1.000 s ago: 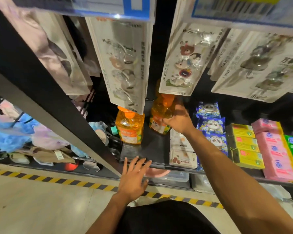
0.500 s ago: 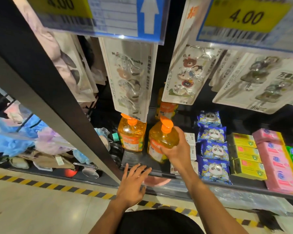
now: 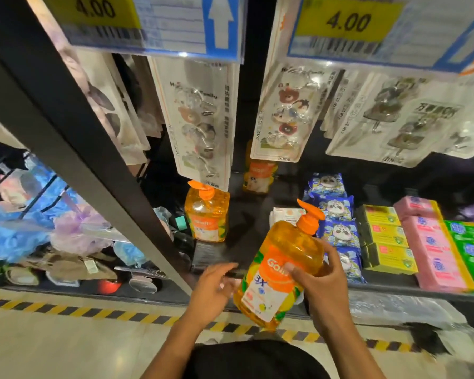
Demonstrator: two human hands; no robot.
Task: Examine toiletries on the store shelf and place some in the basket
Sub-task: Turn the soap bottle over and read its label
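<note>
My right hand (image 3: 322,285) grips an orange pump bottle of liquid soap (image 3: 279,269), tilted, off the shelf and in front of its edge, label facing me. My left hand (image 3: 212,287) hovers just left of the bottle's base with fingers spread and relaxed, holding nothing. A second orange pump bottle (image 3: 207,212) stands upright on the black shelf (image 3: 246,220), and a third (image 3: 259,175) stands further back. No basket is in view.
Blue panda packs (image 3: 335,214), yellow soap boxes (image 3: 385,236), pink (image 3: 428,242) and green (image 3: 469,247) soap bars fill the shelf's right side. Carded hook packs (image 3: 200,124) hang overhead under 4.00 price tags. A grey upright (image 3: 74,149) runs diagonally at left; bath puffs lie beyond it.
My right hand has lifted the orange bottle off the shelf and drawn it toward me, tilting it. My left hand has risen slightly toward the bottle.
</note>
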